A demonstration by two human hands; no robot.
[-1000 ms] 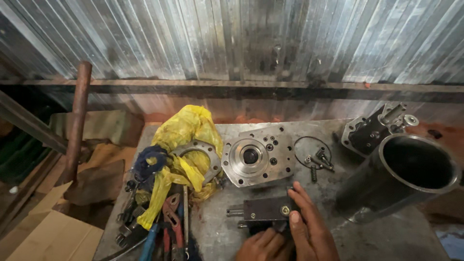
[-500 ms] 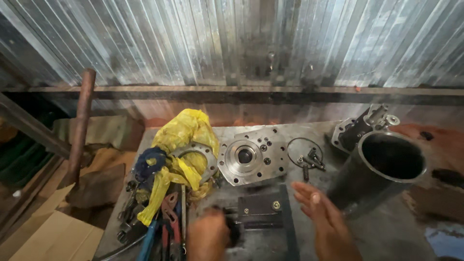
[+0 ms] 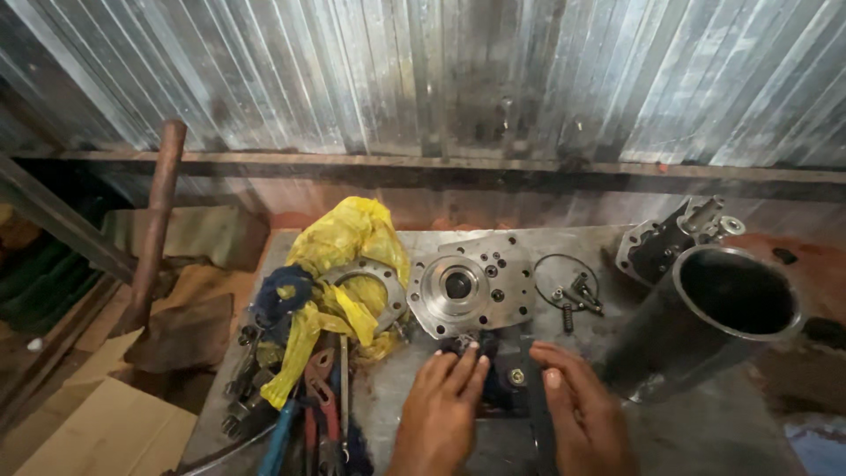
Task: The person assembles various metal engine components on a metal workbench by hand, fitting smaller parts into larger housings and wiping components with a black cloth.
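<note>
The dark metal block (image 3: 507,383) lies on the near middle of the metal table (image 3: 705,432), just near of the round silver flange plate (image 3: 471,286). The left hand (image 3: 441,414) lies flat, fingers spread on its left end. The right hand (image 3: 577,414) presses its right side, loosely open. Both seem to be steadying it; next comes a firm grip.

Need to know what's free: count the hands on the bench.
2. The left hand rests on the dark block below the round flange; the right hand is beside it, on the block's right edge.
</note>
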